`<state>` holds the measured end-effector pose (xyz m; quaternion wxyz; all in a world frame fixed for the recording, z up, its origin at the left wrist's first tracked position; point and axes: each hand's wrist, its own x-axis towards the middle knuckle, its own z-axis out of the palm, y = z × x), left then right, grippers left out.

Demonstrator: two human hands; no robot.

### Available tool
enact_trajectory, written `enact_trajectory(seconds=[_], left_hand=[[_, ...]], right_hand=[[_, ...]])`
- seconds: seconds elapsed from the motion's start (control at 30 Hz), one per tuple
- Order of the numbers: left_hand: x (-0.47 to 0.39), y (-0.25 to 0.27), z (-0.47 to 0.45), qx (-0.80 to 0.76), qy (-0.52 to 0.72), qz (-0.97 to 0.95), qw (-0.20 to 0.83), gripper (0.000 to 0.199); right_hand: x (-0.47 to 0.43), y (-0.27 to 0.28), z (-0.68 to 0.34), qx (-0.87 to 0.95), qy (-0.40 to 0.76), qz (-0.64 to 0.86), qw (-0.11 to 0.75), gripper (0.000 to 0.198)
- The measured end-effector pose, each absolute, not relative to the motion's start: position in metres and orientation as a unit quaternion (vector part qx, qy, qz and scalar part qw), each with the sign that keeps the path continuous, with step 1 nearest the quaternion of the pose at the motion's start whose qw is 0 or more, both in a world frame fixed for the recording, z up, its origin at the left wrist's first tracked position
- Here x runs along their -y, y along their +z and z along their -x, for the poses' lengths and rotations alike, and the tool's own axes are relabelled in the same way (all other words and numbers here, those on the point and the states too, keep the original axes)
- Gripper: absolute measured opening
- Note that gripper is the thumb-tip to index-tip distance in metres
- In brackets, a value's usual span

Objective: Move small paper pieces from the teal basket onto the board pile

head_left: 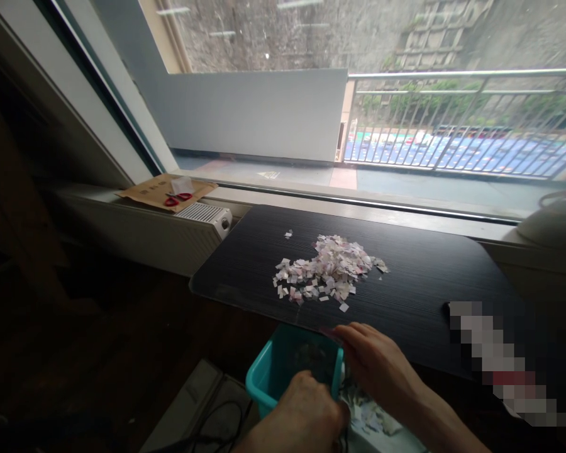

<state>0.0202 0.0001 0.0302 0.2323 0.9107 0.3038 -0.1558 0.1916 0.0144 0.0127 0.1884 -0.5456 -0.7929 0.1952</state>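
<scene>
Paper bits [334, 264] are in a loose heap mid-table, a few strays at its left and near edges. Table [405, 264] is dark, up against the window sill. Teal bin [263, 377] sits just below its near edge, mouth up; a few pale specks seem to show inside, too dim to be sure.

Left hand [306, 402]: fingers curled, at the bin's near-right side. Can't tell if it grips the rim or something else; the fingertips are hidden. Right hand [372, 349]: at the table edge by the bin's right corner, fingers bent together, a pinkish sliver at the tips. Can't tell how firmly pinched, or whether that's paper.

More scraps [368, 412] below the right wrist, in a pale container [384, 443] cut off by the frame.

My read: step in hand is handling at the bin's mouth, heap untouched. Next move calls for a steady bin and fingertips clear of the rim; the bits look light, easy to scatter.
</scene>
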Motion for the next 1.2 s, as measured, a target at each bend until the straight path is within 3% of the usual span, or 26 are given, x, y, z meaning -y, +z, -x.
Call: enact_trajectory(seconds=[0.57, 0.73, 1.2], left_hand=[[0.006, 0.027, 0.019, -0.454, -0.117, -0.845, 0.258, 0.010], [0.007, 0.027, 0.022, -0.470, -0.115, -0.834, 0.264, 0.009], [-0.001, 0.026, 0.024, -0.432, -0.137, -0.835, 0.311, 0.009]], right_hand=[[-0.047, 0.018, -0.226, 0.761, 0.058, 0.627, 0.155, 0.030], [-0.056, 0.018, -0.234, 0.756, 0.060, 0.642, 0.117, 0.031], [-0.041, 0.026, -0.250, 0.715, 0.150, 0.673, 0.111, 0.027]])
